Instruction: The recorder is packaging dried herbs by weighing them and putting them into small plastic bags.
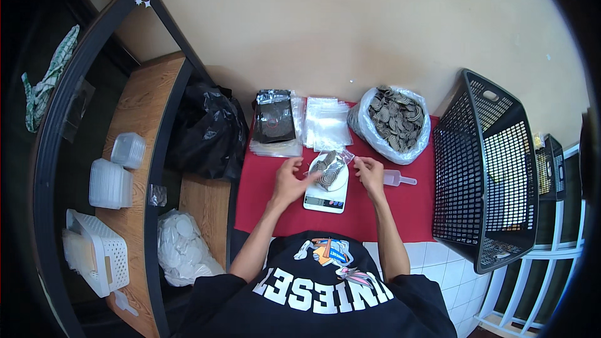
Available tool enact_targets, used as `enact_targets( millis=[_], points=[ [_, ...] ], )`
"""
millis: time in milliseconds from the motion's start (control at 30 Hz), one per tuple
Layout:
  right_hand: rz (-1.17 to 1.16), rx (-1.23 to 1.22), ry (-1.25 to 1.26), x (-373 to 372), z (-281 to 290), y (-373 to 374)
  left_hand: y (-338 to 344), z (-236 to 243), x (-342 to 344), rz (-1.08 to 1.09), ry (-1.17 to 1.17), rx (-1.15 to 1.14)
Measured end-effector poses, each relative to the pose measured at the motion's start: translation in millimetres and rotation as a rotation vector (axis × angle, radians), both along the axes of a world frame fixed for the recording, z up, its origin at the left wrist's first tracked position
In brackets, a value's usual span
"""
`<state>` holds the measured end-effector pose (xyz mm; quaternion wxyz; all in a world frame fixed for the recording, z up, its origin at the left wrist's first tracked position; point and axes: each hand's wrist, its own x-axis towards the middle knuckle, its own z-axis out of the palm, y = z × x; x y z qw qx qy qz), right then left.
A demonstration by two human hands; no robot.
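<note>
A small clear plastic bag of grey-brown spiral-patterned chips (328, 171) lies on the round plate of a white kitchen scale (323, 203). To its left, my left hand (290, 183) is open, the thumb reaching toward the bag and the fingers apart. My right hand (370, 176) is on the other side, its fingertips closed at the bag's upper right corner. A translucent plastic scoop (399, 178) rests on the red cloth just right of that hand. Beyond the scale stands a large plastic sack (393, 157) full of the same spiral chips.
Stacks of clear bags (327, 122) and dark printed pouches (275, 120) lie along the wall on the red cloth (266, 178). A tall black plastic basket (485, 194) stands at the right. Left are wooden shelves (145, 103) with clear containers (111, 184) and a white basket (113, 263).
</note>
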<state>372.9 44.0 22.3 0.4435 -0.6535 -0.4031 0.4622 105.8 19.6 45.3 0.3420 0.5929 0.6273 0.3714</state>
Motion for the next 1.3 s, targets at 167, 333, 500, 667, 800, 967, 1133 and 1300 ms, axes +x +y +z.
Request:
enact_targets(
  millis=[167,333,500,667,800,967,1133,1300],
  points=[
    [0.089,0.093,-0.036,-16.5,-10.3,21.2,10.4,16.6,68.3,-0.127,0.553,0.072],
    [0.239,0.190,0.321,-23.9,41.7,1.6,4.1,14.3,70.5,-0.012,0.398,0.266],
    [-0.078,0.408,0.782,1.0,62.1,-3.8,51.2,94.1,89.9,-0.263,0.285,0.308],
    [-0.280,0.228,0.765,31.4,52.7,-13.8,125.7,158.3,145.7,-0.572,0.607,0.405],
    [-0.187,0.110,0.610,30.8,53.0,-24.2,153.1,161.3,167.1,-0.657,0.787,0.439],
    [-0.144,0.098,0.535,33.7,57.9,-30.9,150.0,157.4,174.1,-0.650,0.724,0.384],
    [-0.116,0.076,0.505,32.6,63.5,-27.0,153.0,152.8,172.7,-0.665,0.757,0.301],
    [-0.086,0.040,0.458,24.1,69.5,-21.0,151.1,147.5,162.6,-0.584,0.669,0.381]
  ],
)
